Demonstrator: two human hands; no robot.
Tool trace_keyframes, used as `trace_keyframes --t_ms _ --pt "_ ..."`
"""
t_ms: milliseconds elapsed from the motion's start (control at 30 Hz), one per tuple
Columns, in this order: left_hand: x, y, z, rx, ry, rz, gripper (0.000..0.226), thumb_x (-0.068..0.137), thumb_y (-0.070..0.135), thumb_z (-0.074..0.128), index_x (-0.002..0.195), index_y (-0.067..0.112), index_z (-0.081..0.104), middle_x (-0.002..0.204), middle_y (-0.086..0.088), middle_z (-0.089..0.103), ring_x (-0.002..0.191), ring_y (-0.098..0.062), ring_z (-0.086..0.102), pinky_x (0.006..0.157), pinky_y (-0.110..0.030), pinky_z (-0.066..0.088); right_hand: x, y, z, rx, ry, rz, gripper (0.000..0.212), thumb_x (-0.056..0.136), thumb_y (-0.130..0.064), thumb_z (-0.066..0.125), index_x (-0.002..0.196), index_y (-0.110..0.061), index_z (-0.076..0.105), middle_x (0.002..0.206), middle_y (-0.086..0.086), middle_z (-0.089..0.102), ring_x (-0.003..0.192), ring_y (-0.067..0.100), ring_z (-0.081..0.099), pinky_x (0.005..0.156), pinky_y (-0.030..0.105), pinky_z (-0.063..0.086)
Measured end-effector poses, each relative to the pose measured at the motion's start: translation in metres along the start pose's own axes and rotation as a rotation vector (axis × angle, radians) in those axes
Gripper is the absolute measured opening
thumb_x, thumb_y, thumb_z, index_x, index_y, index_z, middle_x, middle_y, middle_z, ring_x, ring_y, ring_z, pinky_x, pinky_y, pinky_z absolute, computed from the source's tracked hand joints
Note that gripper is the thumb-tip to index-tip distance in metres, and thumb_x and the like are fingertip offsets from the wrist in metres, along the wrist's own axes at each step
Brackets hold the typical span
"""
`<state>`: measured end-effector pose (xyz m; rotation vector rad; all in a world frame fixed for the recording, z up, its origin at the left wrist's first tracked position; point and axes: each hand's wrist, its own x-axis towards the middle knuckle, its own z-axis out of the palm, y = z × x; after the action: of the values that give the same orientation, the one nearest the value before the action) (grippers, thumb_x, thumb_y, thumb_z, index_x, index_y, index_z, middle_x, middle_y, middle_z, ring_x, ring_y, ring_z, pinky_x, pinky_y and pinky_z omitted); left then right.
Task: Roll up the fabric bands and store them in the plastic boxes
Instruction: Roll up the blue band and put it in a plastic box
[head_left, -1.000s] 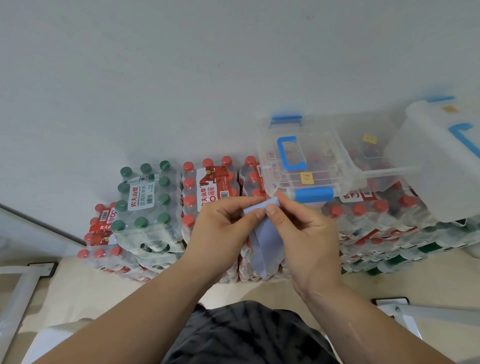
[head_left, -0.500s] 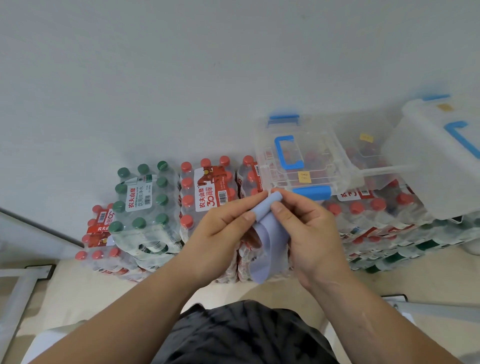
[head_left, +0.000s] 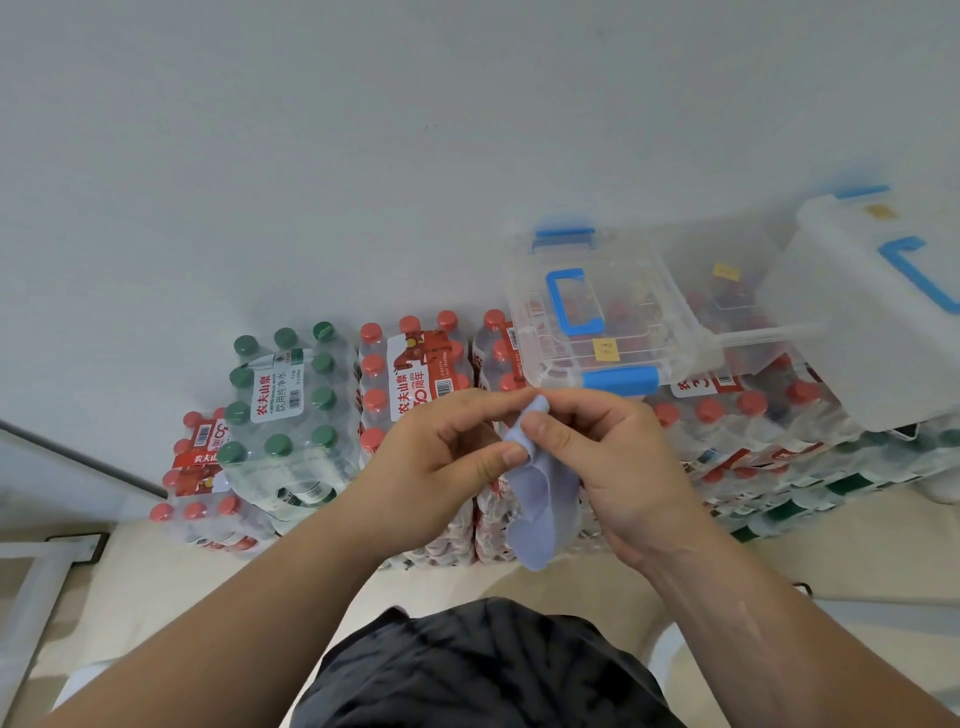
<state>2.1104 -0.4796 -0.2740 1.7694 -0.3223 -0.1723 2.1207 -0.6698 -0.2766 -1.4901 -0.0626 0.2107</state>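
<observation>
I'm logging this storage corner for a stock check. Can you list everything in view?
band: one, pale blue, centre, upper end pinched, rest hanging
boxes: at least two, clear with blue handles and clips, on the bottle packs, right of centre; the far-right piece may be a lid
red-cap packs: several, clear wrap with red labels, stacked against the wall
green-cap pack: one, clear wrap with white label, left of the red-cap packs
wall: one, pale grey, upper half
floor: one, beige, lower edge
dark garment: one, black, bottom centre
left hand: one, centre, pinches the band
right hand: one, centre, pinches the band
</observation>
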Motion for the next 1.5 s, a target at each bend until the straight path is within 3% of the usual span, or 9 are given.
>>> trace_keyframes --t_ms 167,333,433,600,733,933,1133,1333,1500 --pt "-0.004 0.001 0.012 -0.163 0.051 0.001 0.036 0.100 0.015 0.060 0.136 0.017 0.063 0.130 0.000 0.070 0.122 -0.019 0.065 0.097 -0.030 0.054 -0.001 0.002 0.014 0.039 0.202 -0.026 0.037 0.067 -0.045 0.079 0.097 -0.022 0.078 0.093 0.002 0.079 0.090 0.022 0.076 0.083 0.041 0.063" --pt "0.000 0.003 0.023 -0.038 0.194 0.013 0.035 0.093 0.009 0.071 0.125 0.026 0.072 0.117 0.013 0.074 0.112 -0.008 0.069 0.090 -0.022 0.056 -0.003 0.006 0.020 -0.042 0.269 -0.111 0.015 0.086 -0.032 0.074 0.100 -0.037 0.076 0.099 -0.015 0.078 0.097 0.006 0.073 0.082 0.020 0.059" --pt "0.002 0.006 0.016 0.041 0.225 0.004 0.032 0.096 0.009 0.066 0.122 0.027 0.073 0.113 0.016 0.075 0.107 -0.005 0.069 0.084 -0.017 0.054 -0.003 0.004 0.016 -0.170 0.185 -0.165 0.031 0.098 -0.021 0.064 0.109 -0.050 0.067 0.110 -0.036 0.070 0.109 -0.009 0.064 0.089 0.008 0.049" --pt "0.002 0.005 0.015 -0.103 0.257 -0.130 0.016 0.097 0.031 0.062 0.102 0.023 0.075 0.097 -0.002 0.077 0.094 -0.026 0.072 0.080 -0.043 0.060 -0.005 0.005 0.013 -0.189 -0.004 -0.031 0.047 0.093 -0.016 0.073 0.133 -0.036 0.063 0.115 -0.009 0.074 0.107 0.007 0.071 0.092 0.032 0.059" --pt "0.002 0.000 0.005 0.003 0.098 -0.148 0.037 0.098 0.032 0.059 0.133 0.045 0.058 0.125 0.008 0.071 0.112 -0.010 0.068 0.090 -0.033 0.057 -0.005 0.004 0.007 -0.170 -0.025 -0.004 0.055 0.091 -0.011 0.075 0.139 -0.031 0.059 0.107 0.003 0.075 0.102 0.017 0.073 0.091 0.042 0.061" --pt "0.004 0.007 -0.012 0.011 -0.050 -0.091 0.025 0.104 0.023 0.057 0.124 0.034 0.068 0.099 0.006 0.078 0.081 -0.015 0.076 0.068 -0.026 0.060 -0.006 0.001 0.005 -0.190 -0.045 -0.069 0.040 0.088 -0.005 0.077 0.110 -0.036 0.064 0.084 0.009 0.071 0.082 0.027 0.073 0.075 0.050 0.062" --pt "0.004 0.002 -0.013 -0.098 -0.083 -0.101 0.018 0.102 0.028 0.058 0.117 0.022 0.064 0.089 -0.010 0.076 0.064 -0.038 0.072 0.059 -0.051 0.062 -0.002 0.001 0.000 -0.187 -0.045 -0.096 0.034 0.085 -0.003 0.079 0.095 -0.033 0.066 0.089 0.004 0.074 0.085 0.022 0.073 0.076 0.036 0.063" --pt "0.004 -0.008 -0.014 -0.217 -0.076 -0.163 0.019 0.095 0.030 0.059 0.109 0.017 0.058 0.071 -0.026 0.059 0.046 -0.030 0.051 0.045 -0.034 0.049 0.000 0.007 -0.002 -0.208 -0.028 -0.081 0.022 0.080 -0.001 0.083 0.081 -0.020 0.073 0.080 0.003 0.073 0.076 0.022 0.069 0.073 0.037 0.060" --pt "0.007 -0.004 -0.013 -0.203 -0.091 -0.165 0.022 0.095 0.033 0.058 0.112 0.023 0.066 0.078 -0.015 0.069 0.048 -0.026 0.059 0.047 -0.030 0.049 -0.001 0.005 -0.004 -0.244 -0.039 -0.150 0.020 0.087 -0.008 0.078 0.080 -0.025 0.072 0.074 -0.005 0.071 0.071 0.010 0.063 0.067 0.023 0.053"
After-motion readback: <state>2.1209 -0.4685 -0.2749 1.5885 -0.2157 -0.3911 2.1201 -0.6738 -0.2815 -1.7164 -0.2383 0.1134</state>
